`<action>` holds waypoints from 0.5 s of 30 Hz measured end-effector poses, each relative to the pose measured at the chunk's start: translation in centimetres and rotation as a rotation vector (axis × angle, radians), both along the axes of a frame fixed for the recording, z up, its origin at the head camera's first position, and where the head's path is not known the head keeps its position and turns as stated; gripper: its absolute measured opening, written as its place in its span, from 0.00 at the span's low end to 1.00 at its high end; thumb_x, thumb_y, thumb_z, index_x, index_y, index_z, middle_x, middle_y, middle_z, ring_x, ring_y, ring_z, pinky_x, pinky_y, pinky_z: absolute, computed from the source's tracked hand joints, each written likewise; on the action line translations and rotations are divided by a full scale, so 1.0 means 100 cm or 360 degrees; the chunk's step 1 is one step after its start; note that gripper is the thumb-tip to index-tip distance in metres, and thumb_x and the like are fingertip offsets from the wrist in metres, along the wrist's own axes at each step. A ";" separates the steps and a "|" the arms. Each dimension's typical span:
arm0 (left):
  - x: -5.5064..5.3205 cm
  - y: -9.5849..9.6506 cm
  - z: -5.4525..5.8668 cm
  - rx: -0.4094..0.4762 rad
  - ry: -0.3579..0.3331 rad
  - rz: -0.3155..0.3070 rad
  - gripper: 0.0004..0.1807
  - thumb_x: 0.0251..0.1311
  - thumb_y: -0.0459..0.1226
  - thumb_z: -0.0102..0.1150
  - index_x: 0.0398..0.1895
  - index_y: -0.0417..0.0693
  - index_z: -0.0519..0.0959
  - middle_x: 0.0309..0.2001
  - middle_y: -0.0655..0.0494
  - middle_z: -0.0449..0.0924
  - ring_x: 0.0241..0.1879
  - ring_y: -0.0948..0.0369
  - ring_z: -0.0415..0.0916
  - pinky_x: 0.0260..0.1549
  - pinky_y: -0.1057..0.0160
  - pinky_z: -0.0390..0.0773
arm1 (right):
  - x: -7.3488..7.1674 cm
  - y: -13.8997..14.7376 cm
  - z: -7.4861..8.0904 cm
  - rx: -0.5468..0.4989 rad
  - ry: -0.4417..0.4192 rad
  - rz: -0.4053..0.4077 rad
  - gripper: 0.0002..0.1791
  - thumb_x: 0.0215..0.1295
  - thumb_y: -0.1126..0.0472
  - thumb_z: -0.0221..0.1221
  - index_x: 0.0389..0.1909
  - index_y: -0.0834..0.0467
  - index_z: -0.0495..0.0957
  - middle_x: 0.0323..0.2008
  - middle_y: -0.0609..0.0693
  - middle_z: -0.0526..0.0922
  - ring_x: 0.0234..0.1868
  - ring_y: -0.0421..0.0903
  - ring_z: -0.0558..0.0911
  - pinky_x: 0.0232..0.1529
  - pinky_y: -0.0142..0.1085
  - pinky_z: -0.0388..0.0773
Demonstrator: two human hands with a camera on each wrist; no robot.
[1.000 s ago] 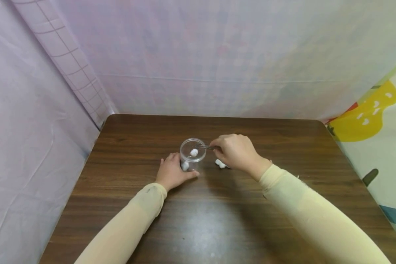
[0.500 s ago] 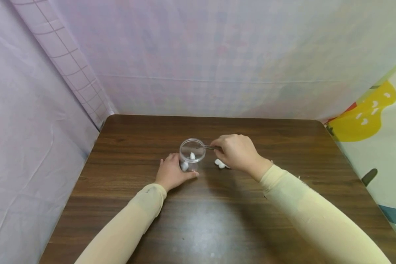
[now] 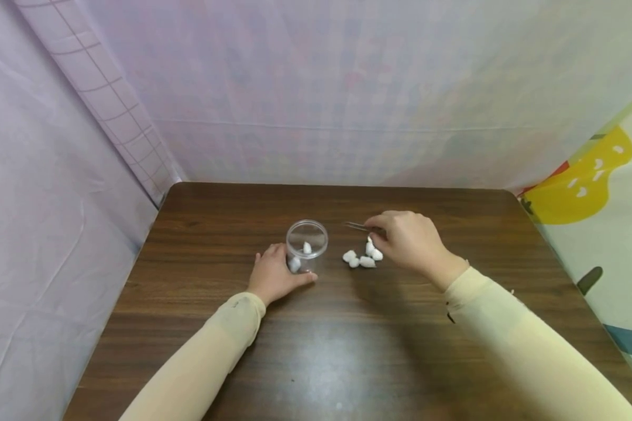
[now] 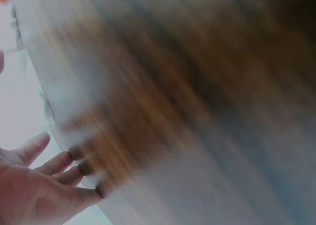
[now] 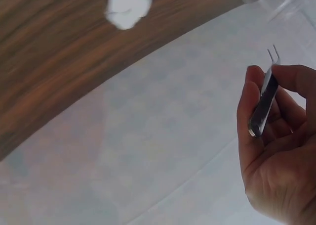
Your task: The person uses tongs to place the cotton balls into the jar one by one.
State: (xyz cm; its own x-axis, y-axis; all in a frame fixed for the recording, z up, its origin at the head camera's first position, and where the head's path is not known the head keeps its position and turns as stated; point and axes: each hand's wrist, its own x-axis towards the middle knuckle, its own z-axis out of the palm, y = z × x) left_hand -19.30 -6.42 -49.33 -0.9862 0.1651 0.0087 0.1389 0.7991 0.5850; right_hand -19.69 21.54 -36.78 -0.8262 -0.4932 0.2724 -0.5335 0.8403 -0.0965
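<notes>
A clear round jar stands upright on the wooden table, with a cotton ball and another lower down inside it. My left hand holds its left side, thumb along the near side and fingers behind. In the left wrist view the left hand shows at the lower left, without the jar visible. Metal tweezers are pinched in my right hand, their tips pointing left with nothing between them. Below the right hand lie several loose cotton balls. The right wrist view shows the tweezers with parted tips.
The dark wooden table runs back to a pale curtain. Another light curtain hangs along the left edge, and a printed cloth hangs on the right.
The cotton ball by the tweezer tips dropped into the jar. My right hand then moved right with the tweezers, away from the rim, uncovering more loose cotton balls. The left hand stays put.
</notes>
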 end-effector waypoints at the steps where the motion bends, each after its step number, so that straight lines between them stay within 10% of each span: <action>1: 0.000 0.000 0.000 0.0000 0.0002 -0.0001 0.53 0.42 0.67 0.72 0.67 0.45 0.71 0.62 0.49 0.73 0.65 0.51 0.65 0.70 0.37 0.47 | 0.000 0.006 -0.002 0.0012 -0.0035 -0.0030 0.11 0.64 0.58 0.63 0.46 0.52 0.87 0.37 0.46 0.86 0.22 0.42 0.76 0.16 0.39 0.69; 15: -0.002 0.000 -0.003 0.0005 -0.0008 -0.0014 0.55 0.41 0.68 0.72 0.69 0.46 0.69 0.62 0.49 0.73 0.66 0.52 0.65 0.70 0.37 0.47 | 0.004 0.060 -0.051 0.0165 -0.0364 -0.0147 0.11 0.62 0.58 0.66 0.46 0.52 0.87 0.41 0.49 0.87 0.31 0.48 0.83 0.24 0.47 0.79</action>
